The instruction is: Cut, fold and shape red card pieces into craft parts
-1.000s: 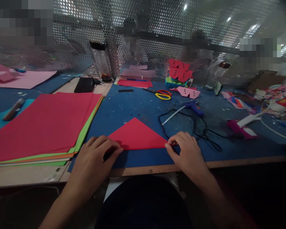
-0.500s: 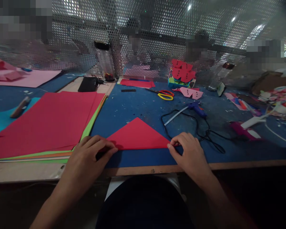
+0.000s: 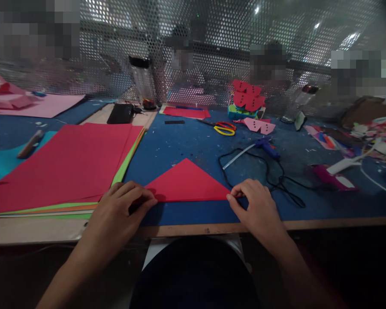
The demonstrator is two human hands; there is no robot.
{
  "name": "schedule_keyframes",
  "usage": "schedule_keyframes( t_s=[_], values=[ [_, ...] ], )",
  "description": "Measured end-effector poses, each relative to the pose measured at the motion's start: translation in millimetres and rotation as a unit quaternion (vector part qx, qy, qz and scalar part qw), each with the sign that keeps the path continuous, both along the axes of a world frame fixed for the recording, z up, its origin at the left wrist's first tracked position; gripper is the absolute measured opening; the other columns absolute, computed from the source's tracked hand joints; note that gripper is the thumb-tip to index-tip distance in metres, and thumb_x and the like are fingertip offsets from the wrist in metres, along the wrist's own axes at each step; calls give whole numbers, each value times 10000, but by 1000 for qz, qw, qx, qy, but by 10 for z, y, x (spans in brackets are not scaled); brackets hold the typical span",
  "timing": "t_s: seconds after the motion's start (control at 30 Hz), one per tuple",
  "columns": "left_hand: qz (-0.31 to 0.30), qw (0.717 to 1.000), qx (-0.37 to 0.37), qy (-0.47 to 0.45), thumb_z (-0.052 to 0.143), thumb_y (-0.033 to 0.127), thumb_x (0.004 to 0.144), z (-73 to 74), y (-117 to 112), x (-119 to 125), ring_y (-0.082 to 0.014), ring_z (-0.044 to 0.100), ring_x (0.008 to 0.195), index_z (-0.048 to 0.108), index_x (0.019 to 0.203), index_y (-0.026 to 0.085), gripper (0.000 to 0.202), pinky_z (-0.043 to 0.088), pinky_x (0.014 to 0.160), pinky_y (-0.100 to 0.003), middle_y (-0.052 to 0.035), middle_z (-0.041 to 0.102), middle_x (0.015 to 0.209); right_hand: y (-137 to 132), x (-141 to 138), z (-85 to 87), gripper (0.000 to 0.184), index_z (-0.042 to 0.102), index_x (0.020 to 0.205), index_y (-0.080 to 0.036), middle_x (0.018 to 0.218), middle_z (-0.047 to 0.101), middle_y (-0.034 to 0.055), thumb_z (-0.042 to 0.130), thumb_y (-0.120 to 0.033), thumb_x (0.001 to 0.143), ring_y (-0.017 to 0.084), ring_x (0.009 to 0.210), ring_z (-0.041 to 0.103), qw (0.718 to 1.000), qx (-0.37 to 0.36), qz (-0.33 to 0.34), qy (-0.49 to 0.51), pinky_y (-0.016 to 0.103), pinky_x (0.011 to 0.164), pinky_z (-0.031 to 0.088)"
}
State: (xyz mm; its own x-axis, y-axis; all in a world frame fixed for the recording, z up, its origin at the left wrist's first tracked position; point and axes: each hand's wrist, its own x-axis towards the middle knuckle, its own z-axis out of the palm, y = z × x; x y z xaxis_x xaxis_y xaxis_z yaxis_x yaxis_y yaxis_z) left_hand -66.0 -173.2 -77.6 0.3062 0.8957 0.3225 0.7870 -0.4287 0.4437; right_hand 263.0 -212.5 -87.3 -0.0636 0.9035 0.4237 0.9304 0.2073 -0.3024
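A red paper folded into a triangle [image 3: 186,182] lies flat on the blue mat [image 3: 193,141], its long edge toward me. My left hand [image 3: 120,210] pinches the triangle's left corner, fingers curled over it. My right hand [image 3: 255,206] pinches the right corner between thumb and fingertips. Both hands rest on the mat near the table's front edge.
A stack of red, green and orange sheets [image 3: 61,165] lies at left. Behind are scissors [image 3: 223,127], a blue glue gun [image 3: 265,147] with a black cord [image 3: 270,178], red cut-outs [image 3: 247,96], a black case [image 3: 120,113], paper scraps at right [image 3: 366,137], and a perforated metal screen [image 3: 212,47].
Both hands stay on the triangle's corners; the left hand has slid slightly left and back. The view has shifted a little.
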Motion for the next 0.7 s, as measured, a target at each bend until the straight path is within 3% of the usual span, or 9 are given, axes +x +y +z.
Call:
schedule_keyframes(
  t_s=[0.43, 0.7],
  values=[
    [27, 999, 44, 17, 558, 400, 955, -61, -28, -52, -303, 596, 955, 663, 861, 310, 167, 466, 906, -509, -31, 717, 931, 12, 11, -13, 94, 595, 835, -236, 854, 641, 6, 656, -248, 906, 214, 846, 571, 1000, 0, 3, 0, 367, 773, 370],
    [32, 997, 58, 33, 516, 427, 976, -38, -31, -90, -315, 589, 948, 666, 879, 306, 216, 470, 894, -541, -50, 728, 925, 6, 10, 2, 94, 594, 831, -236, 859, 649, 18, 636, -251, 915, 217, 848, 578, 1000, 1, 5, -3, 369, 768, 369]
  ],
)
